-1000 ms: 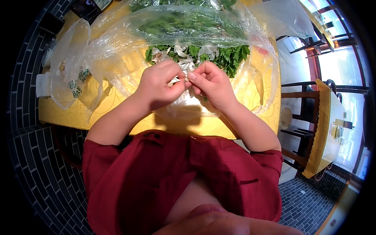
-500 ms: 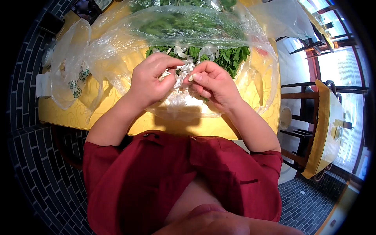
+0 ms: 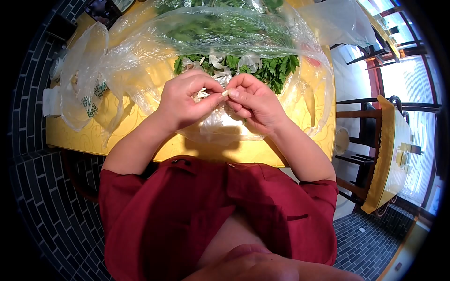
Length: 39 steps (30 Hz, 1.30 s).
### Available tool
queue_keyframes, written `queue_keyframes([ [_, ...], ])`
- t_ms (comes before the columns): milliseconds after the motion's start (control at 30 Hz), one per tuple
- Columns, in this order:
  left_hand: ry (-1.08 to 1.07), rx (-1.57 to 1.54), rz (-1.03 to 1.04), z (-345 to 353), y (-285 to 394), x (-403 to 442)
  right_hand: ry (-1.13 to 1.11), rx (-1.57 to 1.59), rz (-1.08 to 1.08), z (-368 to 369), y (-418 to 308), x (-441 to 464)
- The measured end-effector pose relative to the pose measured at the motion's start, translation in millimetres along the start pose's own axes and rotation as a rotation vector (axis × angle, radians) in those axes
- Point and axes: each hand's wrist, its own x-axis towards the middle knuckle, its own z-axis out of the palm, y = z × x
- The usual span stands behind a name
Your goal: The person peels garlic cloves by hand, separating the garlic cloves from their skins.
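Observation:
A small pale garlic clove (image 3: 225, 93) is pinched between the thumb and fingers of my right hand (image 3: 257, 100). The fingertips of my left hand (image 3: 190, 97) close on the clove's other side, so both hands meet at it. Through the gap between my left thumb and finger, more whitish pieces (image 3: 201, 94) show; whether that hand holds them I cannot tell. White papery scraps (image 3: 222, 77) lie just beyond my fingers, beside leafy greens (image 3: 272, 70). A clear plastic bag (image 3: 140, 51) stretches over more greens and under my hands.
Yellow patterned cloth covers the table (image 3: 173, 151), whose near edge runs along my body. Crumpled clear plastic (image 3: 77, 89) with green print lies at the left. A dark framed object (image 3: 102, 13) stands at the far left. Another table (image 3: 389, 154) and chairs are to the right.
My left hand has moved slightly right, and its fingertips now meet the clove in my right hand. The right hand has barely moved.

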Motion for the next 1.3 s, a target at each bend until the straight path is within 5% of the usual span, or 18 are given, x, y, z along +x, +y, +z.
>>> queue_keyframes([
  [1300, -0.106, -0.199, -0.223, -6.2, -0.5, -1.2, 0.035, -0.001, 0.019, -0.6, 2.2, 1.4],
])
